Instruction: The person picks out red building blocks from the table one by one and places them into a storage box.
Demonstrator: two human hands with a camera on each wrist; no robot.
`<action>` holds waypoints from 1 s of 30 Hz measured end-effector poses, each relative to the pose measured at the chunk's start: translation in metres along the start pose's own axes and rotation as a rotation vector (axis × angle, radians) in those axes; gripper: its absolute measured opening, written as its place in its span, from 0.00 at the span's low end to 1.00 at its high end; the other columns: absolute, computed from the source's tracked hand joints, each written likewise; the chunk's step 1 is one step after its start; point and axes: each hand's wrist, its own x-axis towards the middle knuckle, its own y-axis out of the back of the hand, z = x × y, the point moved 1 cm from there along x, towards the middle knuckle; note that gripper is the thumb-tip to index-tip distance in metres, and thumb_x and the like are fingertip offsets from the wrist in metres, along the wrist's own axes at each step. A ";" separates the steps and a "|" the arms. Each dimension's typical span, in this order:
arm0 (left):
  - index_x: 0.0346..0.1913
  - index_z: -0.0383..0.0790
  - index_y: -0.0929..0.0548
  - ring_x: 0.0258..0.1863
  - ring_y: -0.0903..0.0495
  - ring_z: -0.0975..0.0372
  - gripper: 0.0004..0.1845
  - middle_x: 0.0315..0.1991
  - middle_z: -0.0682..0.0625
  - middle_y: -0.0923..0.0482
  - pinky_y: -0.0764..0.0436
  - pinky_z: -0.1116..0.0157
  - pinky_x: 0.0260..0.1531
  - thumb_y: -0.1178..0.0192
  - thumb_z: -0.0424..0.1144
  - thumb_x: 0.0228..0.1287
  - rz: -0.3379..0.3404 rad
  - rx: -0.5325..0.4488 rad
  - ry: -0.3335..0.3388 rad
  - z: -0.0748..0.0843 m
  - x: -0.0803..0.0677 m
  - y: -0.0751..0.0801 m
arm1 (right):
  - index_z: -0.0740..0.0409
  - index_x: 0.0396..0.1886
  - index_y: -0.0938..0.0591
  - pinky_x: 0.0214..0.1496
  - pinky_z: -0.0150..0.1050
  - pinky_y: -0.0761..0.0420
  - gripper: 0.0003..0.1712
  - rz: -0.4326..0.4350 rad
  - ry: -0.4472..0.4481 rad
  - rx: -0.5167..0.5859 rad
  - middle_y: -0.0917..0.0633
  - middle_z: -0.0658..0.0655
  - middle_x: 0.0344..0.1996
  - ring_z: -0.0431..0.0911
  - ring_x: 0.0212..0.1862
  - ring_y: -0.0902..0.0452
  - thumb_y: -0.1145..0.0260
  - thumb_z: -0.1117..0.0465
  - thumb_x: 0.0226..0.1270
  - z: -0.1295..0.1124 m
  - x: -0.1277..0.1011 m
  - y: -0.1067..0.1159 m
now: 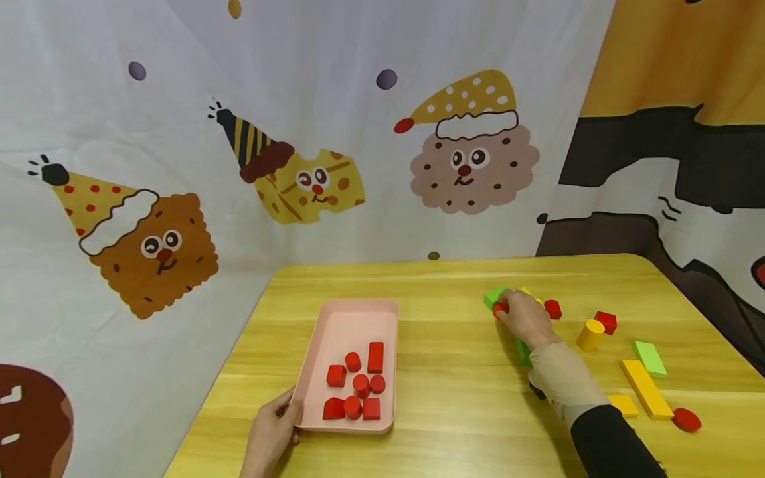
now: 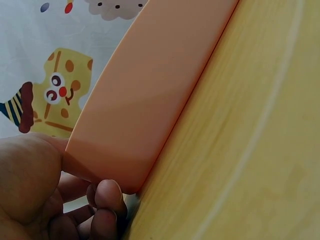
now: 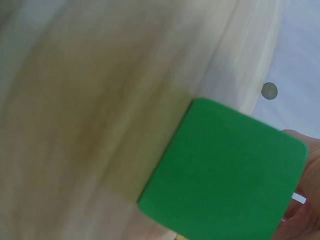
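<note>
A pink tray [image 1: 358, 318] lies on the table, holding several red blocks [image 1: 361, 385] toward its near end. My left hand [image 1: 272, 425] grips the tray's near left corner, thumb at the rim and fingers curled by the outer wall [image 2: 135, 115]. Far off on the right side, my right hand [image 1: 526, 318] pinches a small red block [image 1: 499, 310] at its fingertips, beside a light green block [image 1: 493, 296]. In the right wrist view, a dark green block [image 3: 225, 175] stands in front of the hand and hides most of the fingers.
Right of my right hand lie a red block [image 1: 552, 309], a yellow cylinder [image 1: 590, 334], another red block [image 1: 606, 322], a light green block [image 1: 650, 359], a long yellow block [image 1: 647, 390] and a red disc [image 1: 686, 419]. A printed curtain [image 1: 358, 79] hangs behind the table.
</note>
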 end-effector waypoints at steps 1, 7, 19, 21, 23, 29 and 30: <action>0.65 0.31 0.27 0.16 0.26 0.60 0.24 0.28 0.47 0.25 0.25 0.66 0.14 0.46 0.38 0.69 0.003 0.001 -0.004 0.001 0.000 0.000 | 0.68 0.48 0.20 0.38 0.54 0.22 0.17 0.009 0.005 -0.001 0.19 0.68 0.41 0.58 0.38 0.23 0.31 0.64 0.62 -0.001 0.000 0.001; 0.64 0.32 0.26 0.16 0.26 0.60 0.23 0.29 0.46 0.23 0.25 0.66 0.14 0.46 0.37 0.68 0.015 -0.007 -0.005 0.005 0.002 0.000 | 0.68 0.44 0.19 0.36 0.52 0.22 0.14 0.032 0.021 -0.021 0.19 0.66 0.38 0.57 0.36 0.23 0.30 0.65 0.61 -0.006 0.002 0.005; 0.65 0.32 0.26 0.17 0.26 0.60 0.24 0.32 0.45 0.22 0.24 0.66 0.15 0.46 0.38 0.69 0.013 -0.009 0.020 0.003 -0.001 -0.002 | 0.66 0.41 0.16 0.36 0.51 0.20 0.11 -0.009 0.050 -0.078 0.16 0.63 0.35 0.56 0.35 0.21 0.29 0.67 0.59 -0.011 -0.005 0.001; 0.65 0.33 0.27 0.17 0.26 0.60 0.24 0.32 0.46 0.22 0.25 0.66 0.15 0.46 0.39 0.69 0.010 -0.009 0.026 0.003 -0.002 -0.002 | 0.63 0.38 0.15 0.34 0.49 0.21 0.08 -0.033 0.069 -0.100 0.16 0.61 0.33 0.53 0.33 0.22 0.29 0.68 0.58 -0.013 -0.008 0.000; 0.65 0.33 0.26 0.17 0.26 0.60 0.24 0.31 0.46 0.22 0.24 0.66 0.15 0.46 0.39 0.69 0.009 -0.011 0.018 0.003 -0.002 -0.003 | 0.62 0.34 0.15 0.33 0.49 0.21 0.05 -0.050 0.088 -0.118 0.16 0.59 0.31 0.52 0.32 0.22 0.29 0.68 0.57 -0.014 -0.011 -0.001; 0.64 0.35 0.25 0.14 0.27 0.60 0.23 0.27 0.46 0.24 0.24 0.66 0.14 0.44 0.40 0.70 0.002 -0.051 -0.021 0.003 -0.003 -0.003 | 0.61 0.32 0.16 0.34 0.48 0.21 0.05 -0.073 0.089 -0.131 0.16 0.57 0.31 0.51 0.32 0.23 0.27 0.69 0.56 -0.016 -0.013 -0.002; 0.64 0.35 0.25 0.14 0.27 0.60 0.23 0.27 0.46 0.24 0.24 0.66 0.14 0.44 0.40 0.70 0.001 -0.061 -0.021 0.003 -0.003 -0.002 | 0.61 0.32 0.16 0.34 0.48 0.21 0.06 -0.081 0.083 -0.128 0.16 0.57 0.31 0.51 0.32 0.23 0.27 0.69 0.56 -0.016 -0.013 -0.002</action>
